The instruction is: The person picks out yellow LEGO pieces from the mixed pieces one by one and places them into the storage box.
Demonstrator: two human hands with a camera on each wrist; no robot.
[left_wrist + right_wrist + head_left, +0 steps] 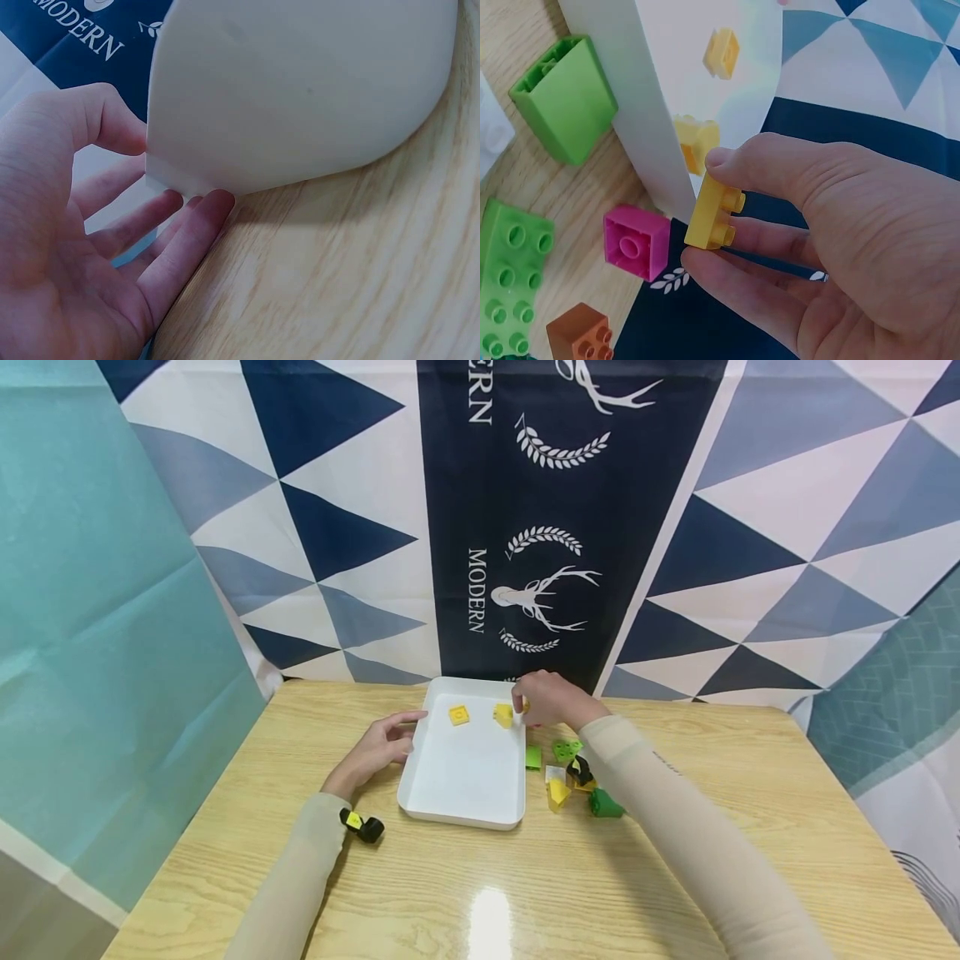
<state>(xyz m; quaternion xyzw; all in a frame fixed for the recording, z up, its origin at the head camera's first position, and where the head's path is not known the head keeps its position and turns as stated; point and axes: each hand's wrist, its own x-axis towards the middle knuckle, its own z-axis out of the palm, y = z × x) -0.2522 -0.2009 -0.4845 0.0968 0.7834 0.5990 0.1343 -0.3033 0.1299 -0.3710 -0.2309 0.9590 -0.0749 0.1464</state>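
Note:
A white tray (pixel 465 777) lies on the wooden table, with two yellow bricks (pixel 459 715) (pixel 503 715) at its far end. My left hand (pixel 382 743) rests against the tray's left wall (pixel 300 90); its fingers (pixel 187 232) lie straight along the wall and hold nothing. My right hand (pixel 543 697) is over the tray's far right corner. There its thumb and forefinger pinch a small yellow brick (pixel 714 212). In the right wrist view, the tray's right wall (pixel 641 112) and both yellow bricks (pixel 721 52) (pixel 696 142) lie just beyond it.
Loose bricks lie right of the tray: light green ones (pixel 533 757) (pixel 567 748), a yellow one (pixel 557 793), a dark green one (pixel 603 804), plus pink (pixel 636 243) and orange (pixel 581 334) ones near the backdrop. A black and yellow piece (pixel 362 825) sits by my left forearm.

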